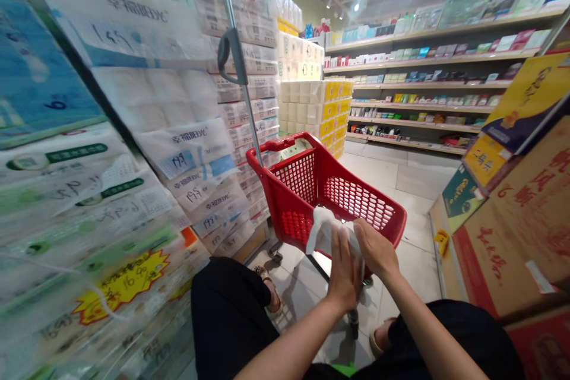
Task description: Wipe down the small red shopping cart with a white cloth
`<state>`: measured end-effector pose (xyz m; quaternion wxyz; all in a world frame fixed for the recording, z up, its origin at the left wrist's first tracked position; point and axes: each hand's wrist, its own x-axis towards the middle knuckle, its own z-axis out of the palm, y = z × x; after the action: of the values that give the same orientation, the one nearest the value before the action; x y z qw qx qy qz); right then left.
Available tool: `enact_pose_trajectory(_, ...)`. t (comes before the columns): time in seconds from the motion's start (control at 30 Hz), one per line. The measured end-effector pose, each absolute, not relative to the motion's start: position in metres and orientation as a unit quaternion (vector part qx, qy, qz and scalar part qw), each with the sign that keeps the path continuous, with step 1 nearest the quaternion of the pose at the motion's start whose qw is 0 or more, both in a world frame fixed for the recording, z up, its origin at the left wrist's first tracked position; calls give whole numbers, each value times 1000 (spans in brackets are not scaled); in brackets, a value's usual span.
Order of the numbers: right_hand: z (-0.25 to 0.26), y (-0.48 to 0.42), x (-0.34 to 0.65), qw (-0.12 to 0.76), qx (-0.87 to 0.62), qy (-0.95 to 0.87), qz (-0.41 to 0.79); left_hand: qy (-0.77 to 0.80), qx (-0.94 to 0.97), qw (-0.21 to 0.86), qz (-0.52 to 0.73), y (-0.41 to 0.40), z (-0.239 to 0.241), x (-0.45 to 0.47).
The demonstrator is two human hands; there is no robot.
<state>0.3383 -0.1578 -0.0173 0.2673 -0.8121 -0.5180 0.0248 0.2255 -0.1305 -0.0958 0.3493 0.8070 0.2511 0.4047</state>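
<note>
A crumpled white cloth or tissue (321, 230) is between my two hands, in front of the near side of a red shopping cart basket (285, 205). The fingers of my left hand (344, 267) lie together, pressed against the white piece. From the right, my right hand (377, 247) grips it with bent fingers, and its fingertips are partly hidden. A loose end of the white piece hangs down on the left. The basket has perforated walls and stands on a wheeled frame. Attached at its left end is a metal pole (247, 107) with a grey hook-shaped handle (231, 56).
Stacked tissue packs (191, 148) with handwritten prices rise close on the left. Cardboard cartons (516, 214) stand close on the right. Behind the cart are yellow-and-white packs (336, 119) and long shelves (427, 59) of small boxes. My knees flank the cart.
</note>
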Motion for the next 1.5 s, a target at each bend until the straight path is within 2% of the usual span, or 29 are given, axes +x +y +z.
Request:
enact_pose_trajectory(0.13, -18, -156, 341, 255, -818, -515, 31, 263, 812, 365, 372, -160, -123, 226)
enact_pose_trajectory(0.23, -18, -156, 342, 233, -821, -519, 32, 298, 809, 298, 410, -156, -124, 226)
enact_pose_trajectory(0.37, -19, -155, 342, 212, -827, -521, 26, 304, 804, 160, 485, -122, -94, 214)
enact_pose_trajectory(0.47, -20, -153, 343, 203, -829, -521, 28, 258, 865, 52, 426, -85, -65, 205)
enact_pose_trajectory(0.73, -18, -151, 346, 160, -832, -530, 46, 86, 944, -75, 310, -6, -43, 196)
enact_pose_trajectory(0.9, -19, -151, 349, 148, -835, -528, 45, -22, 967, -85, 237, 30, -20, 189)
enact_pose_trajectory(1.17, -19, -147, 354, 131, -837, -530, 40, -10, 972, -87, 219, 94, 20, 145)
enact_pose_trajectory(1.5, -14, -146, 354, 140, -826, -546, 31, -42, 982, -128, 133, 53, 5, 203)
